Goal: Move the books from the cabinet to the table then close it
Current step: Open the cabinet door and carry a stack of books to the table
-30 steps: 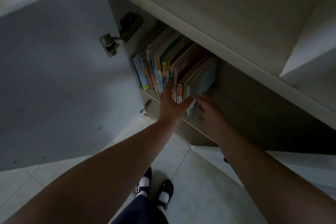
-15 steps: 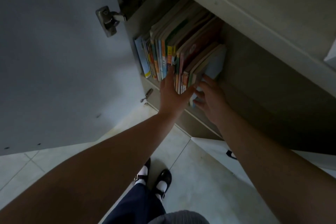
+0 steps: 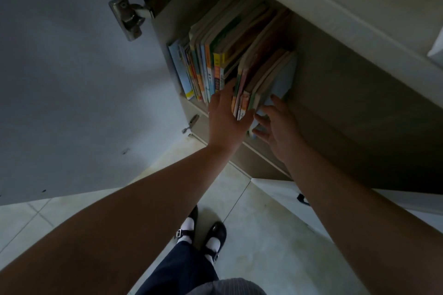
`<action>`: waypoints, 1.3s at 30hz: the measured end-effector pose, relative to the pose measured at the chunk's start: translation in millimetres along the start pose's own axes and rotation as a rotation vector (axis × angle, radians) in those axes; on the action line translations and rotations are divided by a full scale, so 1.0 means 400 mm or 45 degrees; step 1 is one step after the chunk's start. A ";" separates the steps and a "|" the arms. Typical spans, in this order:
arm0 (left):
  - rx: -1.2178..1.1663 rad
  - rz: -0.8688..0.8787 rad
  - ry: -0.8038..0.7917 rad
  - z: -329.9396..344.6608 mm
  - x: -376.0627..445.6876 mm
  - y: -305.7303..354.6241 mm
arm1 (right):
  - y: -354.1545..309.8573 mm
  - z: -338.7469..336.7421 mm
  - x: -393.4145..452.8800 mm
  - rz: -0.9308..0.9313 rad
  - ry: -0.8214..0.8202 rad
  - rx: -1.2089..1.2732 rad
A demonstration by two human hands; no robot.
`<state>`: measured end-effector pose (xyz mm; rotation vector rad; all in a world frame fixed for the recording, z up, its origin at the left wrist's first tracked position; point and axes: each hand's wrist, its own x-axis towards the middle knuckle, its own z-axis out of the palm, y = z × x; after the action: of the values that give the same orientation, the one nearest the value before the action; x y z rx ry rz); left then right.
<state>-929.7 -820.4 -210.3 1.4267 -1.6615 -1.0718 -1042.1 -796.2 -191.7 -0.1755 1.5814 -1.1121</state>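
Note:
A row of thin, colourful books (image 3: 206, 72) stands on edge in the open cabinet (image 3: 347, 108), against its left wall. The right-hand bundle of books (image 3: 261, 79) leans apart from the others, a light-blue one outermost. My left hand (image 3: 226, 118) has its fingers pushed into the gap left of this bundle, thumb stretched under the spines. My right hand (image 3: 279, 128) grips the bundle's right side at the light-blue cover. Both hands hold the bundle between them.
The cabinet door (image 3: 72, 79) stands swung open on the left, its metal hinge (image 3: 133, 15) near the top. A pale ledge (image 3: 335, 7) overhangs the shelf. Below are a tiled floor (image 3: 263, 235) and my black shoes (image 3: 207, 235).
The view has drawn closer to the shelf. My left fingers have slid deeper between the books, and the right-hand bundle has tilted away from the other books.

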 end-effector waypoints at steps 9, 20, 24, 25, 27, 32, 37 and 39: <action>-0.118 -0.213 0.024 0.116 0.019 -0.016 | 0.074 -0.050 0.026 -0.121 0.012 0.014; -0.224 -0.395 0.154 0.115 0.053 -0.004 | 0.087 -0.082 0.039 -0.278 -0.089 -0.114; -0.429 -0.467 0.078 0.081 0.035 0.007 | 0.068 -0.117 -0.009 -0.287 0.058 -0.142; -0.507 -0.485 0.035 0.068 0.026 0.017 | 0.057 -0.128 -0.023 -0.314 0.140 -0.194; -0.700 -0.532 -0.052 0.029 0.002 0.039 | 0.030 -0.146 -0.053 -0.393 0.298 -0.262; -1.018 -0.714 -0.277 -0.096 -0.085 0.039 | 0.024 -0.172 -0.119 -0.321 0.273 -0.479; -1.059 -0.817 -0.412 -0.240 -0.188 0.034 | 0.068 -0.152 -0.228 -0.025 -0.271 -0.350; -1.049 -0.823 -0.427 -0.294 -0.231 0.024 | 0.102 -0.140 -0.260 0.005 -0.352 -0.318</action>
<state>-813.9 -746.1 -150.7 1.2445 -0.7241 -2.1336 -1034.3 -677.0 -154.2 -0.4726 1.4644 -0.8434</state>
